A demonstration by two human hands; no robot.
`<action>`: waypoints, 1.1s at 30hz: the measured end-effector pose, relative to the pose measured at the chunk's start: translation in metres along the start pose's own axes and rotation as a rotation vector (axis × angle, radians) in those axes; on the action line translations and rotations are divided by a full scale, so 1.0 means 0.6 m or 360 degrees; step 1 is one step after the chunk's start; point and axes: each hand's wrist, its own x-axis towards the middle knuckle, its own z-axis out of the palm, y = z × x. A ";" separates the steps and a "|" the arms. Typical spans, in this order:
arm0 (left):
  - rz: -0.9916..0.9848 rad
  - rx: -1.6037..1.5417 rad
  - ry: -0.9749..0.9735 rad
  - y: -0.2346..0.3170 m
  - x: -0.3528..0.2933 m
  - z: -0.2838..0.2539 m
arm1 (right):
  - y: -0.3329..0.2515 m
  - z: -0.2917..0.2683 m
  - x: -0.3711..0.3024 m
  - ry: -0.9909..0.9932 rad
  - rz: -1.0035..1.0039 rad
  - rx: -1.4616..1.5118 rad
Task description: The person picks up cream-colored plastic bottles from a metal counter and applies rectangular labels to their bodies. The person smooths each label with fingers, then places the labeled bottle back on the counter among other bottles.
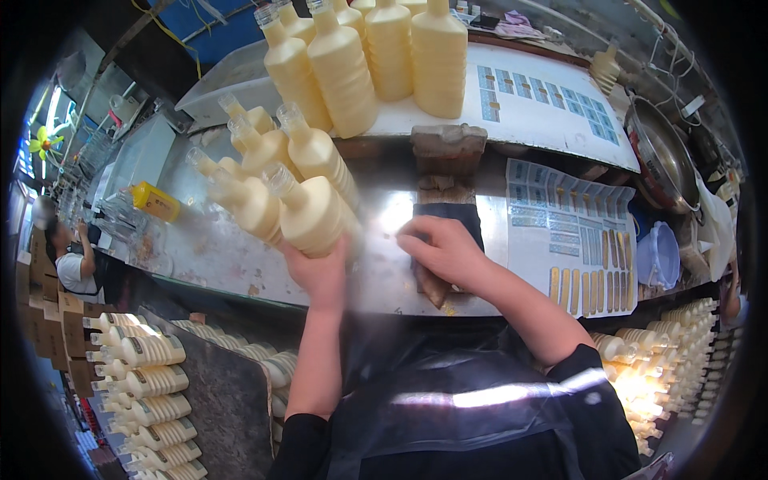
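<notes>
Left hand (318, 272) wrapped round the lower end of a cream bottle (317, 212), thumb up its right flank, most of the fingers tucked out of sight. Looks like a proper hold to me, not just a touch. Clear neck aimed away from the torso and off to the upper left, base end down by the palm, so long axis on a slant (some of that lean maybe just the lens). Left obviously the nearer hand. From the right hand (442, 246), off to the left and a touch farther out, across a strip of shiny steel tabletop (376, 276).

As for the right: fingers curled in, tips bunched on the side facing the bottle. Can't tell if pinching anything, too small to call. Right over a wrapped block (446, 194), lengthwise away from the body; contact hard to judge.

Further out: a bunch of matching bottles (260, 148) just past the held one, then a yellow container (156, 202) farther left. Right of the block, a label sheet (570, 276), gold strips nearest, bluish patches beyond. Up behind, a white shelf (552, 120) with more cream bottles. Far right, a pale blue bucket (660, 258).
</notes>
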 end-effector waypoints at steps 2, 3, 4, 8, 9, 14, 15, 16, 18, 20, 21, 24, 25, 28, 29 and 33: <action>-0.0067 -0.0272 -0.0228 0.020 -0.003 -0.009 | -0.020 0.006 0.007 0.0072 0.0025 0.0022; -0.0110 -0.0402 -0.0333 0.036 -0.004 -0.016 | -0.026 0.008 0.010 0.0099 0.0011 0.0003; -0.0213 -0.0570 -0.0498 0.055 -0.002 -0.014 | -0.028 -0.001 0.004 0.0131 0.0011 -0.0025; -0.0494 -0.0930 -0.1021 0.113 -0.001 0.030 | -0.023 -0.032 -0.024 0.0373 -0.0031 -0.0208; -0.0546 -0.0942 -0.1105 0.123 -0.004 0.049 | -0.009 -0.047 -0.032 0.0354 0.0104 -0.0085; -0.0757 -0.0935 -0.1332 0.134 -0.006 0.145 | 0.036 -0.101 -0.043 0.0493 0.0325 0.0190; -0.0785 -0.0992 -0.1381 0.135 -0.005 0.157 | 0.040 -0.106 -0.039 0.0528 0.0328 0.0206; -0.0802 -0.0993 -0.1388 0.131 -0.005 0.167 | 0.044 -0.111 -0.036 0.0559 0.0329 0.0220; -0.0837 -0.0997 -0.1398 0.121 -0.009 0.184 | 0.057 -0.119 -0.030 0.0528 0.0362 0.0275; -0.0833 -0.0929 -0.1378 0.123 -0.013 0.193 | 0.084 -0.125 -0.026 0.0465 0.0388 0.0374; -0.0837 -0.0897 -0.1374 0.126 -0.017 0.197 | 0.104 -0.128 -0.026 0.0448 0.0321 0.0362; -0.0540 -0.0679 -0.1326 0.127 -0.030 0.190 | 0.116 -0.155 -0.033 0.0453 0.0363 0.0312; -0.0579 -0.0649 -0.1314 0.120 -0.030 0.190 | 0.069 -0.192 -0.041 0.0517 0.0542 0.0284; -0.0640 -0.0509 -0.1397 0.130 -0.019 0.189 | 0.077 -0.329 -0.073 0.1042 0.0496 0.0032; -0.0603 -0.0532 -0.1390 0.127 -0.021 0.191 | 0.107 -0.400 -0.086 0.1352 0.0503 -0.0027; -0.0668 -0.0440 -0.1299 0.138 -0.032 0.194 | 0.206 -0.697 -0.191 0.2079 0.0230 -0.0082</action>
